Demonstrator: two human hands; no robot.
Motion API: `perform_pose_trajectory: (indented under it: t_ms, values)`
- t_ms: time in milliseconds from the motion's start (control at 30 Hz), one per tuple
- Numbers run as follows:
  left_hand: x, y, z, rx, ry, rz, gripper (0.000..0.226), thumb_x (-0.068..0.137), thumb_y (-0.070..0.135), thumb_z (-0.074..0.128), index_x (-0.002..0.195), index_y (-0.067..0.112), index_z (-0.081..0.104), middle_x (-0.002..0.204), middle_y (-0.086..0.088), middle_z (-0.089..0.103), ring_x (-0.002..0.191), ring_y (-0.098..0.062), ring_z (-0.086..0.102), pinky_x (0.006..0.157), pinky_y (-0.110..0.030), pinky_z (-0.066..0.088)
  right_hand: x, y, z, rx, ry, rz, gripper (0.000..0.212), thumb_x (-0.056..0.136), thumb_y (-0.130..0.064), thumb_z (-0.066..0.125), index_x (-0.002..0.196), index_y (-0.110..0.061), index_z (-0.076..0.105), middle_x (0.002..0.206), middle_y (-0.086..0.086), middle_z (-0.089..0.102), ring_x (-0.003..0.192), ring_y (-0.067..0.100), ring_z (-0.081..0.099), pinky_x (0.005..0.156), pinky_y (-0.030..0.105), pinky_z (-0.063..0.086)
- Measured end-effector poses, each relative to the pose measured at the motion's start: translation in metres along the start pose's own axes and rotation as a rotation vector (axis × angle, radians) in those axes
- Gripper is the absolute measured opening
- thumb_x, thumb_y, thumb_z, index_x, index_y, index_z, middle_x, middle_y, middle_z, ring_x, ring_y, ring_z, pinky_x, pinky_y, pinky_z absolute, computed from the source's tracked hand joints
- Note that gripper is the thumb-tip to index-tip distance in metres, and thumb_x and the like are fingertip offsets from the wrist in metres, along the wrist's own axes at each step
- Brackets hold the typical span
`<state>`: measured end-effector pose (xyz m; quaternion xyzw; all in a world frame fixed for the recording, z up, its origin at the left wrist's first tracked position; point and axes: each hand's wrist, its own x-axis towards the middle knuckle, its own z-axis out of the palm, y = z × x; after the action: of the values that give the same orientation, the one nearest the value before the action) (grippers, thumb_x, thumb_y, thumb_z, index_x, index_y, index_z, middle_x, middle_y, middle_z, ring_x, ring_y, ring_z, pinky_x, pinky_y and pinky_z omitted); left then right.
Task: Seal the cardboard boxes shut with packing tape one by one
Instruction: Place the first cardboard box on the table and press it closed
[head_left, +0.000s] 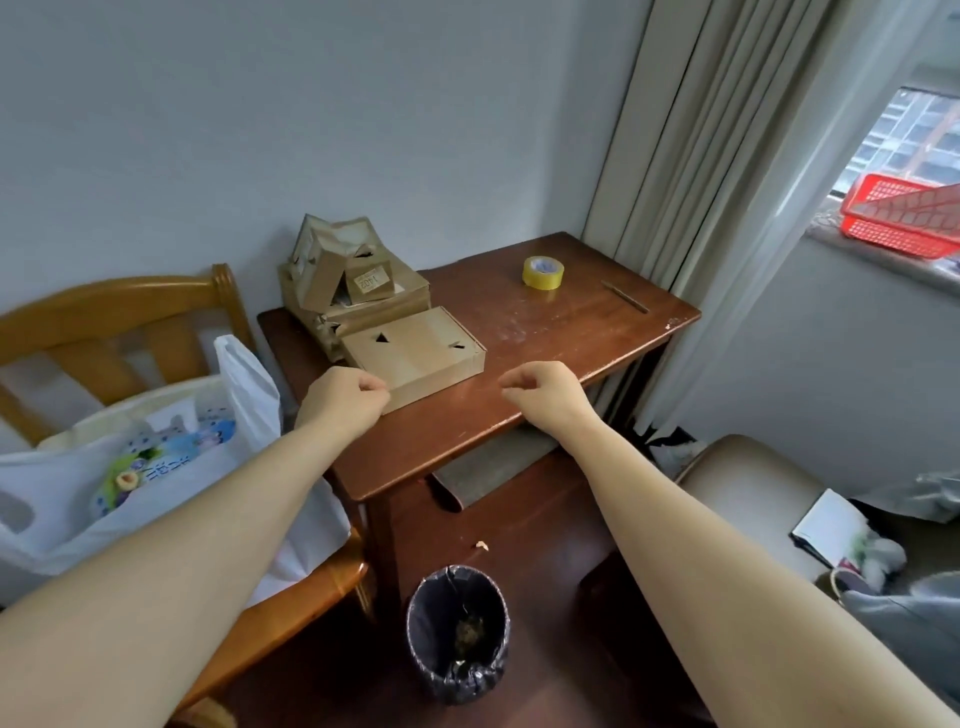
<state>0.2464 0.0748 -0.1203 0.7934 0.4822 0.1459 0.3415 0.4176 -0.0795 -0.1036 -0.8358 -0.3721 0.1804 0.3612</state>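
I see no tape on any box yet, so I judge the task barely begun. My left hand (345, 395) is loosely curled, fingers touching the near corner of the flat cardboard box (415, 356) at the left of the desk (545, 364); my right hand (543, 387) hovers half-closed over bare wood, holding nothing. The box's lid lies shut but unsealed. Behind it sits a heap of crumpled boxes (343, 270) — all still to do. The yellow tape roll (543, 271) stands far right, well apart from both hands.
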Motion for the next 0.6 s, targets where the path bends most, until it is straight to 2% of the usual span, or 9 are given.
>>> perform_pose_trajectory:
  t_ms: [67,167,200,267,367,433,600]
  values:
    - [0.011,-0.005,0.004,-0.018,0.026,-0.033,0.022,0.088,0.019,0.057,0.101,0.025,0.073,0.11,0.004,0.067,0.107,-0.02,0.058,0.08,-0.025,0.04,0.016,0.005,0.006,0.019,-0.026,0.003,0.017,0.089,-0.01,0.059,0.099,-0.016,0.072,0.092,-0.006,0.062,0.089,0.011,0.057,0.074,0.023,0.041]
    - [0.03,-0.013,0.01,-0.034,0.046,-0.067,0.029,0.086,0.014,0.056,0.065,0.033,0.062,0.074,0.012,0.058,0.073,-0.013,0.053,0.059,-0.023,0.036,0.039,0.011,0.016,0.034,-0.052,0.012,0.016,0.088,-0.01,0.059,0.097,-0.015,0.072,0.091,-0.006,0.063,0.088,0.012,0.058,0.075,0.024,0.042]
    - [0.037,-0.015,0.012,-0.047,0.05,-0.08,0.03,0.086,0.013,0.056,0.063,0.032,0.062,0.068,0.014,0.055,0.066,-0.009,0.05,0.056,-0.021,0.035,0.048,0.013,0.02,0.032,-0.062,0.015,0.016,0.088,-0.01,0.06,0.098,-0.015,0.072,0.091,-0.005,0.063,0.088,0.012,0.057,0.076,0.024,0.042]
    - [0.052,-0.022,0.015,-0.064,0.045,-0.104,0.021,0.088,0.015,0.056,0.082,0.027,0.072,0.076,0.015,0.06,0.069,-0.006,0.05,0.06,-0.021,0.037,0.066,0.015,0.028,0.035,-0.079,0.03,0.017,0.089,-0.01,0.061,0.102,-0.013,0.071,0.093,-0.004,0.063,0.088,0.011,0.057,0.076,0.023,0.042]
    - [0.074,-0.031,0.018,-0.086,0.044,-0.14,0.026,0.089,0.017,0.057,0.11,0.018,0.071,0.111,0.003,0.068,0.1,-0.017,0.058,0.08,-0.025,0.041,0.092,0.017,0.039,0.046,-0.103,0.057,0.019,0.089,-0.009,0.061,0.104,-0.012,0.071,0.094,-0.004,0.064,0.088,0.011,0.059,0.075,0.023,0.043]
    - [0.087,-0.037,0.021,-0.108,0.029,-0.167,0.029,0.089,0.017,0.057,0.116,0.017,0.069,0.121,-0.002,0.066,0.111,-0.021,0.057,0.089,-0.029,0.045,0.108,0.019,0.048,0.046,-0.119,0.084,0.019,0.089,-0.009,0.061,0.105,-0.012,0.071,0.092,-0.004,0.064,0.085,0.011,0.06,0.074,0.022,0.043]
    - [0.117,-0.055,0.029,-0.13,-0.006,-0.212,0.03,0.09,0.016,0.057,0.118,0.016,0.068,0.122,-0.004,0.065,0.113,-0.023,0.057,0.094,-0.033,0.045,0.144,0.027,0.067,0.043,-0.131,0.142,0.022,0.088,-0.006,0.061,0.106,-0.012,0.071,0.086,-0.006,0.063,0.072,0.001,0.056,0.062,0.013,0.04]
